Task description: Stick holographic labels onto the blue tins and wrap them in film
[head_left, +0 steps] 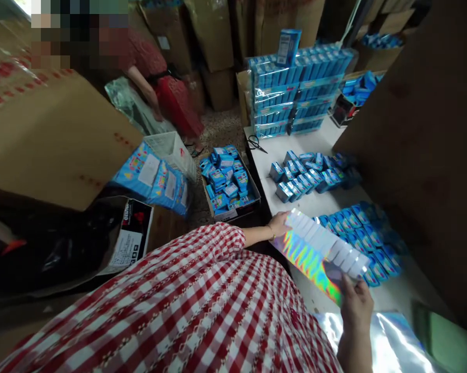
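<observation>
My left hand (280, 226) closes on the left end of a sheet of clear plastic film (305, 259) that shines in rainbow colours. At the other end, my right hand (355, 300) pinches the film's near corner between thumb and fingers. A row of small boxes with pale faces (326, 241) shows at or under the film; I cannot tell how far it wraps them. Just beyond lie several rows of small blue boxes (358, 228) on the white table (266, 176). Below my right forearm is a stack of shiny clear film (392, 336).
More blue boxes (307, 173) stand farther up the table. Behind them rises a wrapped stack of blue packs (295, 98), with black scissors (257, 144) nearby. A carton of loose blue boxes (228, 181) sits left of the table. A co-worker in red (175, 98) bends by a white crate (171, 147).
</observation>
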